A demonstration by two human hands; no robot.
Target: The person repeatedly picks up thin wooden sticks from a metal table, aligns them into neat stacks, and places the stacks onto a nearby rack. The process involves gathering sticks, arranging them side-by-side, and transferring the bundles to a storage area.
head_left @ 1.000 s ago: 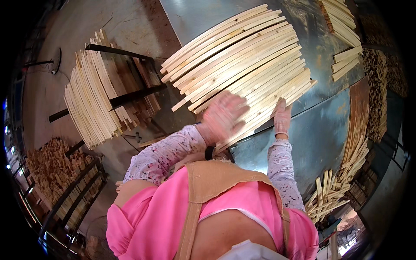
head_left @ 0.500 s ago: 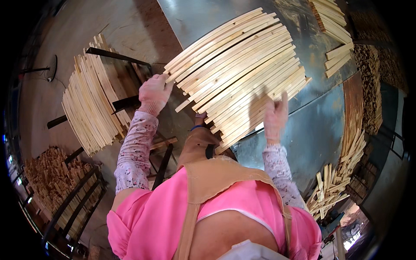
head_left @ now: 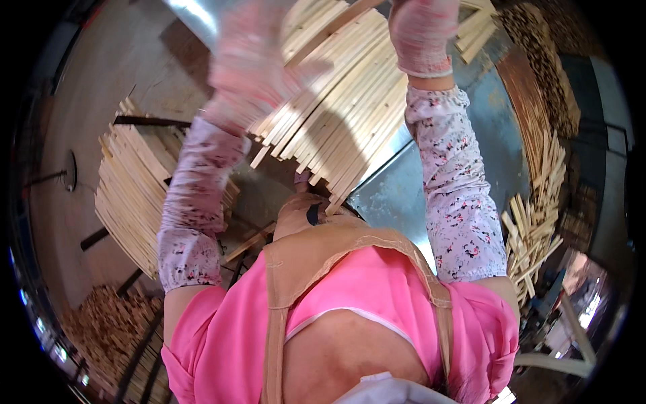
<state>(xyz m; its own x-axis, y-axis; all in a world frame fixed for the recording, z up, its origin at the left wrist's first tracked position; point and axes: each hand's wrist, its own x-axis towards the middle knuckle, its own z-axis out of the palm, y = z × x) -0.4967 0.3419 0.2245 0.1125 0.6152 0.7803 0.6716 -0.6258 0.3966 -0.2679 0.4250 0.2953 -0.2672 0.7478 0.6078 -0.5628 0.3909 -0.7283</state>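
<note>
A single wooden strip (head_left: 334,29), darker and larger-looking than the rest, is raised above a broad layer of pale wooden strips (head_left: 343,111). Its lower end sits in the crook of my left hand (head_left: 252,71), which is smeared by motion but appears closed round it. The strip slants up toward my right hand (head_left: 424,34), curled at its other end; those fingertips are partly cut off by the top edge. Both hands wear pinkish gloves. The layered strips lie side by side with uneven near ends, in front of my apron.
To the left, a stack of long strips (head_left: 128,202) rests on dark metal bars (head_left: 151,122). Below it stands a pile of short wood pieces (head_left: 111,330). On the right are a metal tabletop (head_left: 390,182), loose strips (head_left: 528,236) and bundled sticks (head_left: 538,60).
Both hands have moved up and away from my body, and a strip is now lifted between them. My left hand has left the layer's left edge. The view has shifted slightly.
</note>
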